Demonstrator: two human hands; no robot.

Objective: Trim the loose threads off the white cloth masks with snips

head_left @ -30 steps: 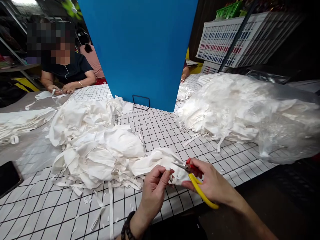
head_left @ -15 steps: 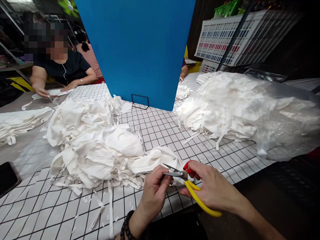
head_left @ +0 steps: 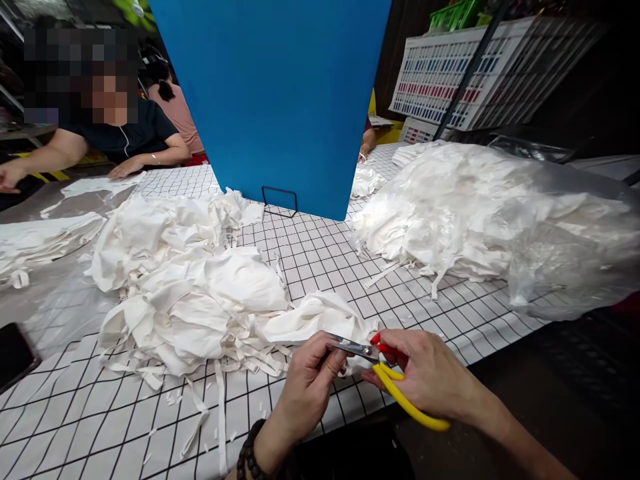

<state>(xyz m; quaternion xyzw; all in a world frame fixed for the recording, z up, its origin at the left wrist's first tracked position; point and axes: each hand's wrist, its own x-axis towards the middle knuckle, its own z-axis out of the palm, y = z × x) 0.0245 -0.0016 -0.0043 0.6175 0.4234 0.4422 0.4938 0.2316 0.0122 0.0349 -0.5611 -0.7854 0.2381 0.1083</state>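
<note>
The right hand (head_left: 425,370) is wrapped around the handles, one red and one yellow, of the scissors (head_left: 371,352), whose blades lie together over the left fingertips. The left hand (head_left: 311,377) is pinched on a white cloth piece (head_left: 320,317), the exact spot partly covered by the blades. Tiny clippings (head_left: 174,399) dot the black-checked tablecloth (head_left: 310,260), beside a heap of white cloth (head_left: 185,287); a phone (head_left: 16,360) lies at far left. A clear plastic bag (head_left: 555,267) of white cloth slumps on the right. Beyond, a blue board (head_left: 280,100) stands upright, with a seated co-worker (head_left: 143,130) to its left and slatted crates (head_left: 450,80) to its right.
</note>
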